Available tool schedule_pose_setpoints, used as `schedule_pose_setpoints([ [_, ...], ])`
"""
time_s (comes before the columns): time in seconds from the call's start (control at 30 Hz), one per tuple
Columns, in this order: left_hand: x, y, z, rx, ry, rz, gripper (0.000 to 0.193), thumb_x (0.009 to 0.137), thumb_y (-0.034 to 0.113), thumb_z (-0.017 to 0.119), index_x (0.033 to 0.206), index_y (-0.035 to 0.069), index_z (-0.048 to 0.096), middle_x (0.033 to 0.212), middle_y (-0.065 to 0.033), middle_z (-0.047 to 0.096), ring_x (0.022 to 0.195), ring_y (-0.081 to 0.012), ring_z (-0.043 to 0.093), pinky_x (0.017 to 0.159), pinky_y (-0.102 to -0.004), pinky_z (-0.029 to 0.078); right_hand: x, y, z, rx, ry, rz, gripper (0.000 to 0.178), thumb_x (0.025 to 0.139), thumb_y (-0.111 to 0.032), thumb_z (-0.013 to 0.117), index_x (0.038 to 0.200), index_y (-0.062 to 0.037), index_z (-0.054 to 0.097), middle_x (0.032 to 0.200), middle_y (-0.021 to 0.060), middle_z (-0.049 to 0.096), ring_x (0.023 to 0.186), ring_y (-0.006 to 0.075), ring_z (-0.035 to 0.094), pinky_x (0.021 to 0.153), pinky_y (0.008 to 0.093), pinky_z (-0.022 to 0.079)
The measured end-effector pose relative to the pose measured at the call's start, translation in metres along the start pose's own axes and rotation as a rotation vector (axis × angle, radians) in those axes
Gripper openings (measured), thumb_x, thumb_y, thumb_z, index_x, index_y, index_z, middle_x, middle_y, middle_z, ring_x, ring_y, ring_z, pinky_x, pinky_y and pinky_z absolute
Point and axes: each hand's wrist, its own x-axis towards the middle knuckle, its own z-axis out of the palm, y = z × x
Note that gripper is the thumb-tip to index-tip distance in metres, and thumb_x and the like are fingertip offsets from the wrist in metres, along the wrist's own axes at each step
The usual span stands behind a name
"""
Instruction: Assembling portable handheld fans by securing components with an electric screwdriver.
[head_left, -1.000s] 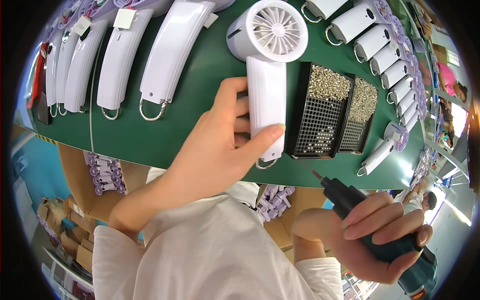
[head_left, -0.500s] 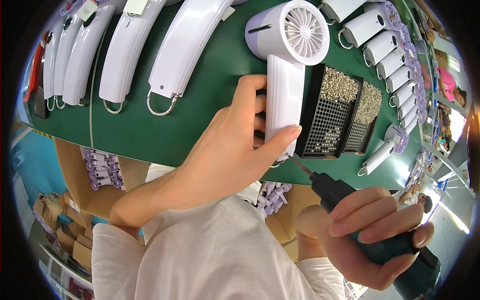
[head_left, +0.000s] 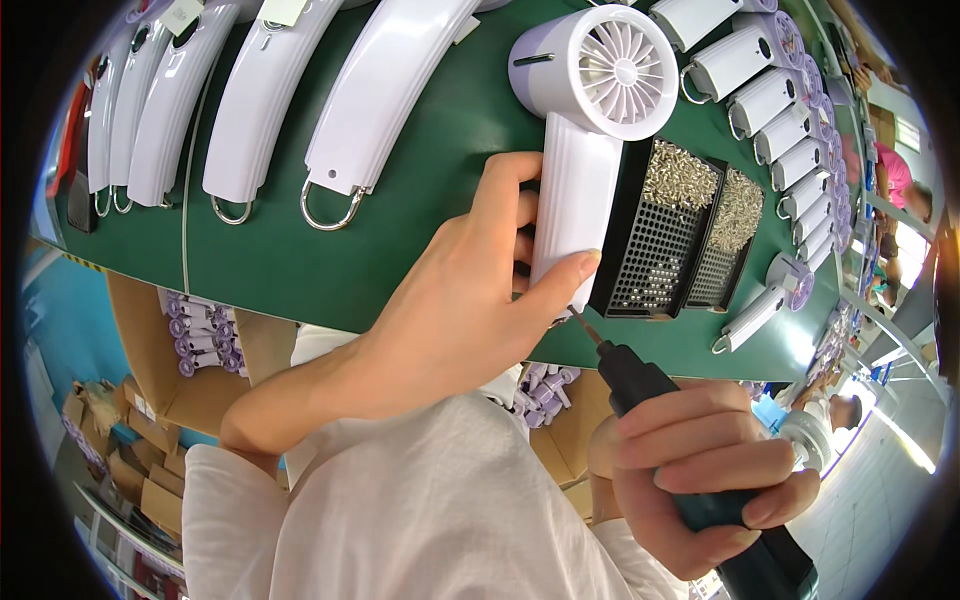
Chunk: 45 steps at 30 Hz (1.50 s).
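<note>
My left hand (head_left: 470, 270) grips the handle of a white and pale purple handheld fan (head_left: 580, 185), thumb on its right side and fingers round its left. The fan's round grille points up at the far end of the handle. My right hand (head_left: 715, 465) is wrapped round a dark electric screwdriver (head_left: 640, 380). Its thin bit meets the lower end of the fan handle, near my left thumb; the exact contact point is too small to make out. Just right of the fan, a black perforated screw tray (head_left: 655, 235) holds many small silvery screws.
Several white fans (head_left: 380, 100) with metal loops lie at the left on the green table (head_left: 440, 130). A row of similar fans (head_left: 775, 105) runs down the right side. Below the table edge, cardboard boxes (head_left: 190, 395) hold more fans. Other people are in the right background.
The screwdriver and my right hand have moved left, bringing the bit in to the handle's lower end. The fan's head has shifted slightly right and down, with my left hand still on it.
</note>
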Motion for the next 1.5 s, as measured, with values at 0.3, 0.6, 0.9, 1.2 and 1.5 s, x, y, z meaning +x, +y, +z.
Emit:
schedule_pose_setpoints([
  [0.3, 0.001, 0.000, -0.001, -0.061, -0.017, -0.010, 0.048, 0.090, 0.007, 0.059, 0.125, -0.003, 0.027, 0.114, -0.0164, 0.059, 0.090, -0.0184, 0.064, 0.072, -0.0297, 0.054, 0.001, -0.005, -0.003, 0.156, -0.104, -0.078, 0.032, 0.091, -0.030, 0.050, 0.104, -0.0031, 0.039, 0.064, 0.0074, 0.047, 0.034, 0.0175, 0.043, 0.033, 0.0297, 0.041],
  [0.6, -0.023, -0.013, -0.002, 0.346, 0.209, 0.422, 0.049, 0.079, 0.000, 0.064, 0.117, -0.002, 0.033, 0.101, -0.0196, 0.055, 0.076, -0.0271, 0.062, 0.062, -0.0343, 0.050, 0.007, -0.007, -0.042, -0.117, 0.173, 0.147, 0.028, 0.096, -0.029, 0.039, 0.113, -0.0076, 0.040, 0.064, 0.0110, 0.046, 0.034, 0.0210, 0.042, 0.034, 0.0357, 0.043],
  [0.9, -0.042, -0.018, -0.023, 0.785, 0.224, 0.547, 0.053, 0.069, -0.002, 0.071, 0.116, 0.005, 0.045, 0.109, -0.0161, 0.053, 0.084, -0.0317, 0.056, 0.062, -0.0384, 0.048, 0.006, -0.002, -0.052, -0.144, 0.164, 0.261, 0.021, 0.095, -0.027, 0.041, 0.108, -0.0107, 0.041, 0.064, 0.0108, 0.046, 0.033, 0.0218, 0.042, 0.033, 0.0379, 0.042],
  [1.2, -0.045, -0.003, -0.022, 1.011, 0.172, 0.457, 0.057, 0.064, -0.003, 0.069, 0.119, 0.010, 0.057, 0.105, -0.0135, 0.050, 0.081, -0.0292, 0.053, 0.061, -0.0359, 0.048, 0.006, -0.003, -0.049, -0.145, 0.168, 0.297, 0.021, 0.095, -0.029, 0.039, 0.108, -0.0117, 0.038, 0.066, 0.0101, 0.045, 0.033, 0.0216, 0.041, 0.035, 0.0384, 0.043],
  [1.5, -0.047, -0.001, -0.022, 1.087, 0.145, 0.435, 0.062, 0.066, 0.001, 0.069, 0.124, 0.020, 0.059, 0.103, -0.0134, 0.048, 0.082, -0.0286, 0.051, 0.066, -0.0369, 0.048, 0.006, -0.001, -0.054, -0.125, 0.187, 0.233, 0.026, 0.094, -0.029, 0.038, 0.112, -0.0095, 0.040, 0.065, 0.0100, 0.044, 0.032, 0.0210, 0.039, 0.031, 0.0363, 0.040],
])
